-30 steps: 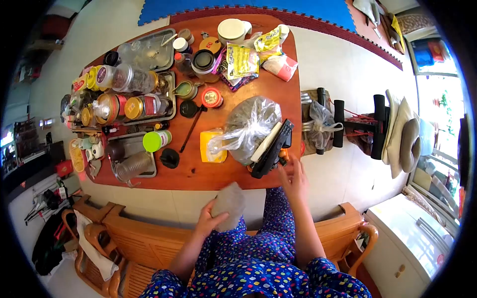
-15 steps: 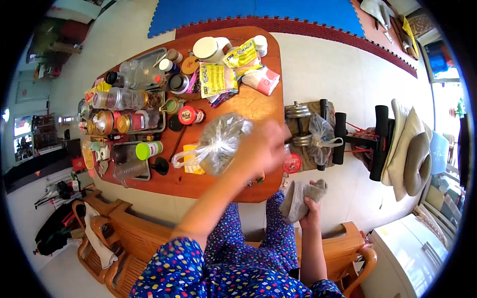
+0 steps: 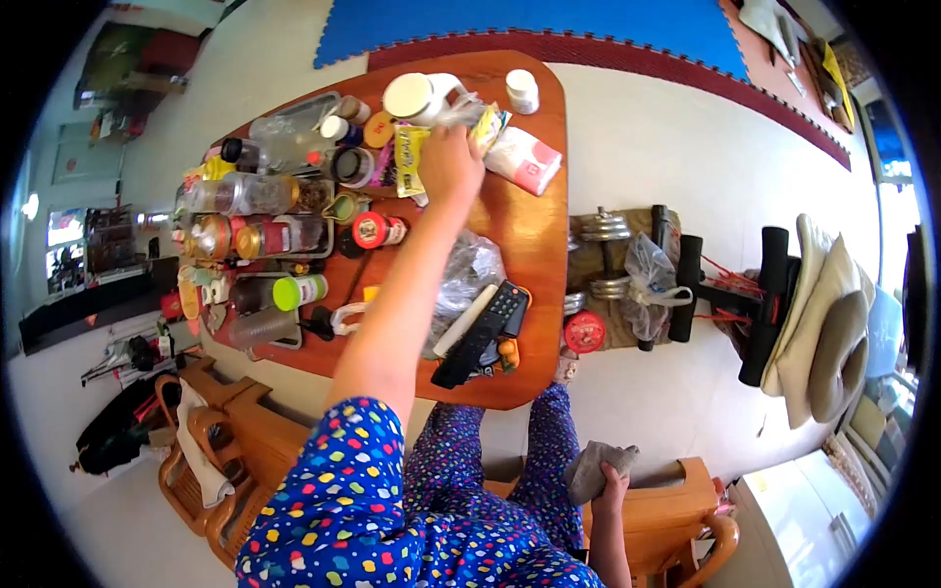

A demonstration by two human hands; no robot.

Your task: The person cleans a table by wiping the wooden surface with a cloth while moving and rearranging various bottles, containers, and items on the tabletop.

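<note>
My left hand (image 3: pixel 453 165) reaches across the table, its fingers curled down on a yellow packet (image 3: pixel 488 127). Its fingertips are partly hidden. Another yellow packet (image 3: pixel 409 162) lies just left of the hand, and some clear plastic (image 3: pixel 465 108) shows beyond it. To the right rests a white and pink packet (image 3: pixel 524 160). Low beside my right thigh, my right hand (image 3: pixel 612 482) grips a folded grey cloth (image 3: pixel 596 472). My left forearm partly covers a clear plastic bag (image 3: pixel 472 269), with a black remote control (image 3: pixel 482 333) near it.
The wooden table (image 3: pixel 534 235) carries several jars and bottles on its left side, including a red-lidded jar (image 3: pixel 372 230) and a green-lidded jar (image 3: pixel 299 292). A white bottle (image 3: pixel 522 91) stands at the far edge. Dumbbells (image 3: pixel 605 227) lie on the floor to the right.
My left hand has moved from the near right of the table to the far packets. One yellow packet has shifted, uncovering the white bottle. The remote control now shows. My right hand still holds the cloth, slightly lower.
</note>
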